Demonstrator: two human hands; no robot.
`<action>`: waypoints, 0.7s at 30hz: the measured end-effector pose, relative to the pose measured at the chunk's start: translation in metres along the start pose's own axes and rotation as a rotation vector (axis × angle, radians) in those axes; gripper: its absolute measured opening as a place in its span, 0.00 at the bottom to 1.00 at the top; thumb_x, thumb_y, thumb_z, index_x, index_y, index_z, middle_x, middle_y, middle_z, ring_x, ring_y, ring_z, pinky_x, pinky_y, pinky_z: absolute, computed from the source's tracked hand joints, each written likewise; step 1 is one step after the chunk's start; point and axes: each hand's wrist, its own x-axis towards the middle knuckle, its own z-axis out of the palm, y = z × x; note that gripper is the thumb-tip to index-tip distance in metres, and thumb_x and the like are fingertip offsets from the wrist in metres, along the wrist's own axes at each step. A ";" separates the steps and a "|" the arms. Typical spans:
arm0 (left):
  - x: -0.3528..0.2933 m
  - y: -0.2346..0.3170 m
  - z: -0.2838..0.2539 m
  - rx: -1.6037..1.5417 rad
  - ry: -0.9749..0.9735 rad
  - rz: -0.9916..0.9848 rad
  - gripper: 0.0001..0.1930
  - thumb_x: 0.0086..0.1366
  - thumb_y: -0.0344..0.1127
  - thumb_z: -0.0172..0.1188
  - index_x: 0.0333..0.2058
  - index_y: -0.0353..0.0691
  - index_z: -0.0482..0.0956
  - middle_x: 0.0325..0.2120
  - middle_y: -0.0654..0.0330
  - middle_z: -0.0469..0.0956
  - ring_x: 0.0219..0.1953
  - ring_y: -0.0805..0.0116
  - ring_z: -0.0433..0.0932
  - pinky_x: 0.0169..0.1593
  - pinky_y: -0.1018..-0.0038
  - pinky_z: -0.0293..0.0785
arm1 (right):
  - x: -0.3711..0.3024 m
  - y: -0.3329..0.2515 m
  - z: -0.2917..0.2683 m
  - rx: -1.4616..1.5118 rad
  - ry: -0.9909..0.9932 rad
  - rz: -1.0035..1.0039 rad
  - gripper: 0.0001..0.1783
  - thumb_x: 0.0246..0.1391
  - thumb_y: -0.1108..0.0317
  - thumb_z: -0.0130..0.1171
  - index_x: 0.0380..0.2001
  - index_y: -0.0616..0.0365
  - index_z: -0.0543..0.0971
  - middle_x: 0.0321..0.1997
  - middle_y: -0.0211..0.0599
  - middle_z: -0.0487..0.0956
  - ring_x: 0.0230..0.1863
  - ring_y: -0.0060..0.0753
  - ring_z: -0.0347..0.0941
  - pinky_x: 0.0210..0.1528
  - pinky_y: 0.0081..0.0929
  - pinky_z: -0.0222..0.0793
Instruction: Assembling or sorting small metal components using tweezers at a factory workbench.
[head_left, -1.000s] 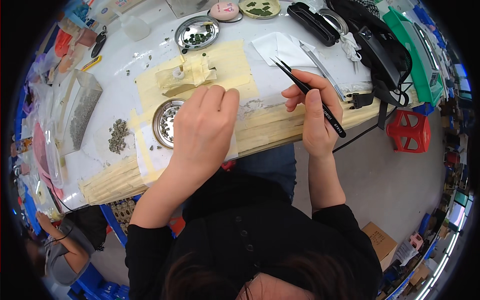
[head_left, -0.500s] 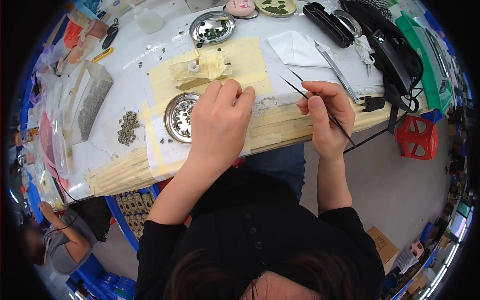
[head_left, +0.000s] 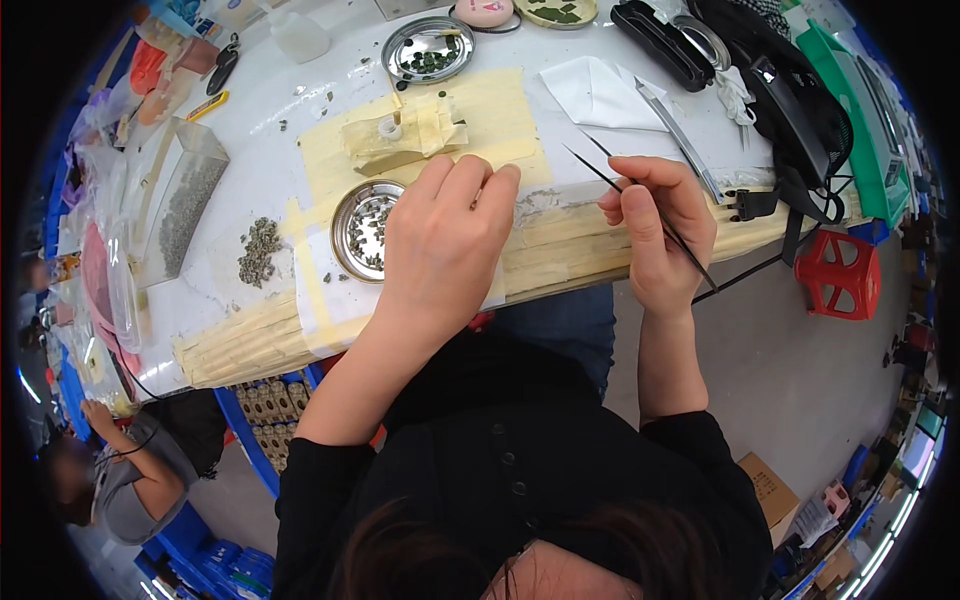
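My right hand (head_left: 662, 225) holds black tweezers (head_left: 683, 243) between thumb and fingers; their two tips stand apart and point up and left. My left hand (head_left: 445, 235) is closed at the table edge, back of the hand up, with its fingertips curled out of sight. A speck shows between its fingers, too small to name. Partly behind that hand sits a round metal dish (head_left: 342, 232) with several small grey pieces in it. Just beyond is a block wrapped in yellow tape (head_left: 375, 152), with a small white ring (head_left: 390, 127) on top.
A heap of grey pieces (head_left: 260, 252) and a clear box (head_left: 185, 205) of such pieces are at left. Farther back stands a metal dish (head_left: 398, 72) with dark green bits. A white cloth (head_left: 600, 95) and a metal tool (head_left: 680, 140) lie at right, near a red stool (head_left: 840, 272).
Both hands keep nearly the same pose, with the tweezers still in my right hand. The whole view has shifted slightly.
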 end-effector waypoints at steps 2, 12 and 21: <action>0.000 0.001 -0.003 0.045 -0.049 0.021 0.08 0.46 0.25 0.60 0.29 0.37 0.76 0.24 0.62 0.69 0.28 0.66 0.70 0.30 0.72 0.68 | 0.000 0.000 0.000 -0.006 0.003 0.001 0.11 0.54 0.72 0.55 0.39 0.67 0.73 0.33 0.34 0.76 0.32 0.17 0.72 0.37 0.14 0.66; 0.012 0.007 -0.011 0.037 -0.099 0.118 0.07 0.43 0.24 0.59 0.25 0.34 0.74 0.23 0.60 0.69 0.25 0.67 0.68 0.28 0.75 0.66 | 0.001 0.000 0.000 -0.014 -0.007 -0.026 0.12 0.55 0.73 0.54 0.41 0.67 0.73 0.35 0.35 0.76 0.32 0.18 0.71 0.36 0.14 0.66; -0.026 -0.008 -0.031 -1.961 -0.051 -0.767 0.04 0.59 0.28 0.57 0.31 0.33 0.76 0.25 0.64 0.74 0.21 0.83 0.60 0.26 0.84 0.58 | -0.013 -0.019 0.019 0.170 -0.148 0.051 0.16 0.52 0.75 0.56 0.44 0.72 0.71 0.40 0.45 0.77 0.49 0.36 0.73 0.49 0.25 0.69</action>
